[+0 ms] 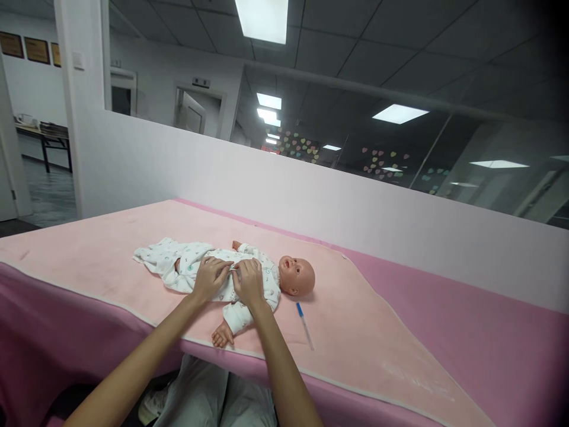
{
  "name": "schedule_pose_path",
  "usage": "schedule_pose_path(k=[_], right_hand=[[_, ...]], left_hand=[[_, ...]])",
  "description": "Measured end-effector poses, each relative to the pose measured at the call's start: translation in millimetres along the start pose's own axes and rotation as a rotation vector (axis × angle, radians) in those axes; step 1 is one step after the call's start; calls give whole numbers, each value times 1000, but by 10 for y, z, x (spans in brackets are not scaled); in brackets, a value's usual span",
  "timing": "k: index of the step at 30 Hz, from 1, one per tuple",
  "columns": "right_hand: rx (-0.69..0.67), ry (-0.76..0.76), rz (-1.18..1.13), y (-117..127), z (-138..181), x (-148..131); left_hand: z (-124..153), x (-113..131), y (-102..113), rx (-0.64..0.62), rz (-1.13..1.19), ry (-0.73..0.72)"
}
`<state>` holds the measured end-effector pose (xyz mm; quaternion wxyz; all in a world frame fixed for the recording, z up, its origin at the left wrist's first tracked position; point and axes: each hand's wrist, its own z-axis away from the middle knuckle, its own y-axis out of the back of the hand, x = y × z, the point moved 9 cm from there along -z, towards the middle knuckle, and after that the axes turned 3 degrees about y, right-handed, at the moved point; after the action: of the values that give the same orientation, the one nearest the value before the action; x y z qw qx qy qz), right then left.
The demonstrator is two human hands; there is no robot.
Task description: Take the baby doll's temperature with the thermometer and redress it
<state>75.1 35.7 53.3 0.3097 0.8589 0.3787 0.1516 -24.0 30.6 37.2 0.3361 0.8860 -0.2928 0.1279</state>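
A baby doll point(302, 277) lies on its back, its bald head to the right and its legs to the left. It wears a white patterned romper point(242, 256) with long sleeves. My left hand point(210, 277) rests on the doll's belly, thumb and fingers pinching the front of the romper. Beside it, my right hand point(249, 280) is closed on the same cloth at the chest, the fingertips of both hands nearly meeting. The exact fastening between them is too small to make out. One doll hand point(223, 335) sticks out of its sleeve near the table's front edge.
A slim, clear stick with a blue cap point(300, 309) lies right of the doll. A peach mat point(355, 332) covers the table over a pink cloth point(427, 296). A white low wall point(311, 193) with glass above runs behind; a doorway stands at far left.
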Motion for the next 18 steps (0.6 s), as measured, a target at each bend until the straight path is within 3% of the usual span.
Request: schedule_pose_path(k=[18], right_hand=[[55,-31,-136,-21,7,46]], left_hand=[[32,119,-37,-31,-101,-78]])
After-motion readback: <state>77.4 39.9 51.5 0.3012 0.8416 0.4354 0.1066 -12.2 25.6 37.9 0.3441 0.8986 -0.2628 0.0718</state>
